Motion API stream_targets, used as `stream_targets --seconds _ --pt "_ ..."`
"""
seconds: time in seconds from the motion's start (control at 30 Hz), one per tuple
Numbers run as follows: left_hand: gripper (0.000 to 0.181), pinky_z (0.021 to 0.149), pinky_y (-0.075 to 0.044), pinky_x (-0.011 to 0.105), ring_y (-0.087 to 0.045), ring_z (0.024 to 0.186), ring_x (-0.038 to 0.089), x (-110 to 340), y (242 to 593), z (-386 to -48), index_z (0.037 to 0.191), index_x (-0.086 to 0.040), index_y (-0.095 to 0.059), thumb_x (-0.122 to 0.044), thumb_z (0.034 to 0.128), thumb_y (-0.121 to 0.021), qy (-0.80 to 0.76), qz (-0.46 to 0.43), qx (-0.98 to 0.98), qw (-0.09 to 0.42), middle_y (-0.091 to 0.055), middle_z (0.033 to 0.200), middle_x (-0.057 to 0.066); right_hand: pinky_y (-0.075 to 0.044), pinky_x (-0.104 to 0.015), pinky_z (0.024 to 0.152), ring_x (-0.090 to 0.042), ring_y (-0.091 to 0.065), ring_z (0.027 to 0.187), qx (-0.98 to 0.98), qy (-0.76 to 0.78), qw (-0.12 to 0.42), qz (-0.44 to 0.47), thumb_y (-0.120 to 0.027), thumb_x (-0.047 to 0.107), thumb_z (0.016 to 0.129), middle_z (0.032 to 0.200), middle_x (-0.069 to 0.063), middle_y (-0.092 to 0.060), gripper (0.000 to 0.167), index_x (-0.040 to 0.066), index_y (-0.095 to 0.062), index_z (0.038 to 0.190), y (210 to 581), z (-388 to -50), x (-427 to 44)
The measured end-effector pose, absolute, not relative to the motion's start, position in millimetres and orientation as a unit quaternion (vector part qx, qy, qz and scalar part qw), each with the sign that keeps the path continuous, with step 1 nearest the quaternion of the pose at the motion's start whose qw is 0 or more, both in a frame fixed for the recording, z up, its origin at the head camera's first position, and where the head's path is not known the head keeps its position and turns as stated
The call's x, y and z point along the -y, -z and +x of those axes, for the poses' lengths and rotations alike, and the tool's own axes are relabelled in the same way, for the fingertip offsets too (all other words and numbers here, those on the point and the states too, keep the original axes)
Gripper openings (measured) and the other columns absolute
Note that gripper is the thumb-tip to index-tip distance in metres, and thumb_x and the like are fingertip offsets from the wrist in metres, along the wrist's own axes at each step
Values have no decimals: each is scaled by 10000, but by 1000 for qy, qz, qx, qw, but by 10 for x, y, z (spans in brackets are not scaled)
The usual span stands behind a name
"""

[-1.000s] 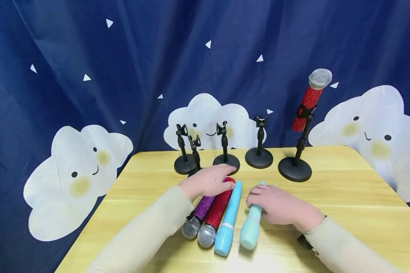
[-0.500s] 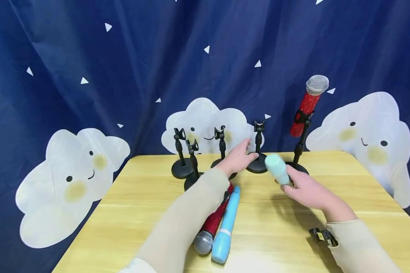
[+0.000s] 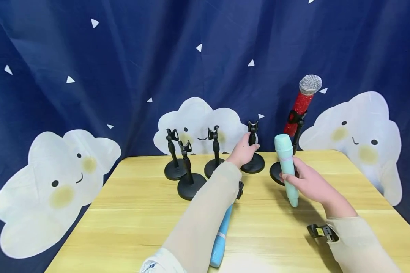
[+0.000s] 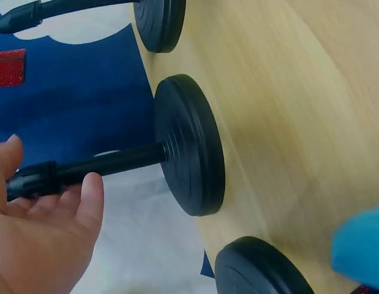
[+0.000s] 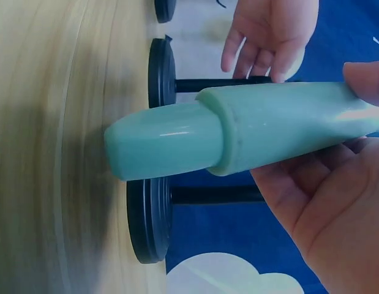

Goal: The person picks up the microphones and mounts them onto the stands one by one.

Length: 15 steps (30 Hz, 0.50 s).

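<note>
My right hand (image 3: 309, 181) (image 5: 336, 208) grips the mint microphone (image 3: 287, 167) (image 5: 275, 128), its thick end up and its narrow tail tilted down above the table. Beside the pole of the back black stand (image 3: 253, 163) (image 4: 192, 147) is my left hand (image 3: 243, 152) (image 4: 45, 245), fingers loosely extended behind the pole and thumb apart on its other side. That stand's clip is unoccupied. My left sleeve partly covers the blue microphone (image 3: 218, 248) lying on the table.
A red microphone (image 3: 298, 104) leans in the rightmost stand (image 3: 276, 172). Three more black stands, including the front one (image 3: 190, 186), stand left of my left hand. A blue curtain (image 3: 140, 57) with white clouds hangs behind the wooden table (image 3: 123, 227).
The mint microphone has been lifted off the table and turned thick end up by my right hand. My left hand has moved from above the lying microphones to the back stand's pole.
</note>
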<state>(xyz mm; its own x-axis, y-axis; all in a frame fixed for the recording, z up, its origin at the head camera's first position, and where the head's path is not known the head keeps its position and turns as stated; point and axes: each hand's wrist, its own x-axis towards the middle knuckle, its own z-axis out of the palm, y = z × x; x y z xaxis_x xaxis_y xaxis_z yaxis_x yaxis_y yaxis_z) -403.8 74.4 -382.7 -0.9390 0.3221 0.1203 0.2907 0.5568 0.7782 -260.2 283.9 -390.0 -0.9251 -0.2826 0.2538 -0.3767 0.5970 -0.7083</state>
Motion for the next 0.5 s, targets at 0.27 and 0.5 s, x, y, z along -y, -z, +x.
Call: stream_targets --seconds 0.27,0.5 --pt "495 1080 -408 324 -501 1345 203 -746 3781 -3918 1506 -95 -456 -348 1082 -486 -356 198 -913 -15 -534 1468 74 -536 -414 778 -273 -681 921 889 -423 59 167 -601 191 1016 1055 -160 -672 410 2 -420 1332 3861 -2576 -2832" --pt "520 1086 -396 302 -475 1367 178 -598 3685 -3639 1520 -96 -448 -362 1076 -497 -284 228 -931 19 -511 1495 47 -533 -315 791 -260 -677 936 869 -460 69 170 -569 164 1038 1091 -196 -657 385 -21 -423 1342 3876 -2583 -2811"
